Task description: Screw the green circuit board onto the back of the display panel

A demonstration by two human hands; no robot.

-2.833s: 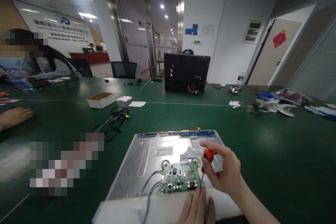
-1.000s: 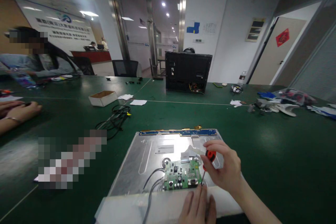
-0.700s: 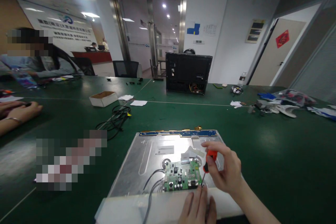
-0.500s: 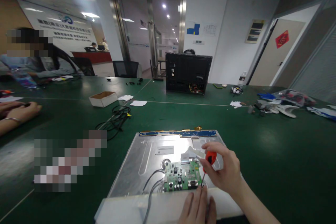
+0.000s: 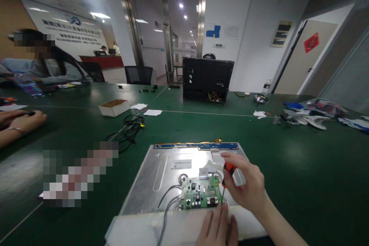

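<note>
My right hand [image 5: 246,182] grips the red and black handle of a screwdriver [image 5: 229,167], its thumb and fingers around it. The thin shaft slopes down to the lower right corner of a green circuit board [image 5: 198,192]. That board lies on the silvery metal back of a display panel [image 5: 144,190]. My left hand [image 5: 217,227] lies with fingers stretched over the panel's white near edge, fingertips beside the screwdriver tip. The tip's exact contact is hidden by those fingertips. Grey cables [image 5: 166,211] run from the board's left side over the near edge.
Black cables [image 5: 128,128] and an open white box [image 5: 113,108] lie to the left. A black monitor casing [image 5: 207,80] stands behind. Scraps and parts [image 5: 300,113] are at the right. Another person's hands [image 5: 24,123] show at the left edge.
The screwdriver handle has turned and tilted slightly in my right hand, and those fingers have shifted around it. My left hand stays in place.
</note>
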